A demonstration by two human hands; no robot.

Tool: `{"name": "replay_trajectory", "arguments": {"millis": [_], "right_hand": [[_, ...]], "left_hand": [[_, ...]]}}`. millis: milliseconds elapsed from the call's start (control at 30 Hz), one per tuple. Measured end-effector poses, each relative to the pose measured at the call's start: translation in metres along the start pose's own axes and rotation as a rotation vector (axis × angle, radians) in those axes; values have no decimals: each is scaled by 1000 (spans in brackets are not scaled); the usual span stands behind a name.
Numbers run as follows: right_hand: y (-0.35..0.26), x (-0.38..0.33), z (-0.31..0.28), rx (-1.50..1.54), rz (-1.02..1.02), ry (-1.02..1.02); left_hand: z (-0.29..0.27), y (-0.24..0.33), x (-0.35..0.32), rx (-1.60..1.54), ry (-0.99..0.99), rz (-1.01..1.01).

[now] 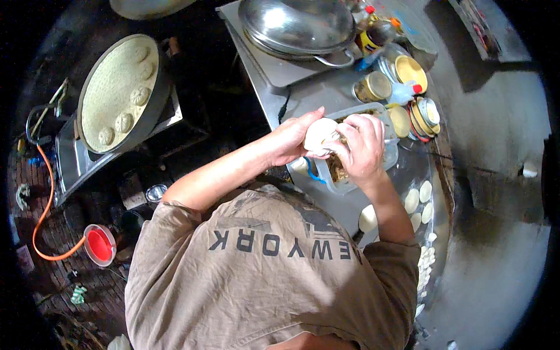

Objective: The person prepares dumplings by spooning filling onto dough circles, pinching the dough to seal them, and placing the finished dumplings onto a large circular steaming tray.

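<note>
A round of white dough gathered into a bun (320, 134) rests in my left hand (291, 138), whose fingers and palm cup it from the left. From the right, my right hand (366, 143) pinches the pleated edge of the same dough between thumb and fingers. Beneath both hands stands a clear plastic container (392, 153) with brown filling (337, 168) in it, partly hidden by my right hand. A flat dough wrapper (367, 219) lies beside my right forearm, and more wrappers (412, 200) lie farther right.
Several pleated buns (140, 95) sit along one side of a large round pan (87, 108) at the left. A lidded steel wok (296, 26) stands at the back. Jars (373, 87), bottles and stacked bowls (424, 112) crowd the right. Small dough pieces (426, 262) line the counter's edge.
</note>
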State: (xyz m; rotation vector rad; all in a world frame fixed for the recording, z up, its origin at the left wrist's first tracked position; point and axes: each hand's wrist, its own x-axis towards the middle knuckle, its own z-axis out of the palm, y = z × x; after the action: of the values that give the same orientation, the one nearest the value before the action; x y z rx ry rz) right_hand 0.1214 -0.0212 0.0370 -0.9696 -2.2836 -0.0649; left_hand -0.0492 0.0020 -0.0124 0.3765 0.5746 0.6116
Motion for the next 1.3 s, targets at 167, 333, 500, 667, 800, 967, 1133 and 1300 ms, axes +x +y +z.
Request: {"name": "replay_trajectory", "arguments": {"millis": [167, 333, 500, 667, 800, 967, 1133, 1300], "right_hand": [[-9, 42, 36, 111, -83, 69], [-29, 79, 119, 229, -59, -60], [-43, 145, 177, 1314, 661, -508], [-90, 200, 254, 608, -268, -345], [-137, 245, 314, 551, -364, -524], [-169, 323, 415, 817, -72, -471], [-183, 375, 529, 800, -89, -482], [-170, 388, 546, 621, -154, -590]], "left_hand": [[-32, 39, -41, 73, -71, 205], [-99, 20, -30, -481, 76, 507], [-151, 68, -62, -405, -26, 598], [-222, 102, -116, -602, 76, 619], [-274, 123, -158, -615, 25, 694], [-308, 160, -235, -517, 595, 897], [-352, 184, -275, -412, 938, 1096], [-393, 240, -283, -55, 1220, 1002]]}}
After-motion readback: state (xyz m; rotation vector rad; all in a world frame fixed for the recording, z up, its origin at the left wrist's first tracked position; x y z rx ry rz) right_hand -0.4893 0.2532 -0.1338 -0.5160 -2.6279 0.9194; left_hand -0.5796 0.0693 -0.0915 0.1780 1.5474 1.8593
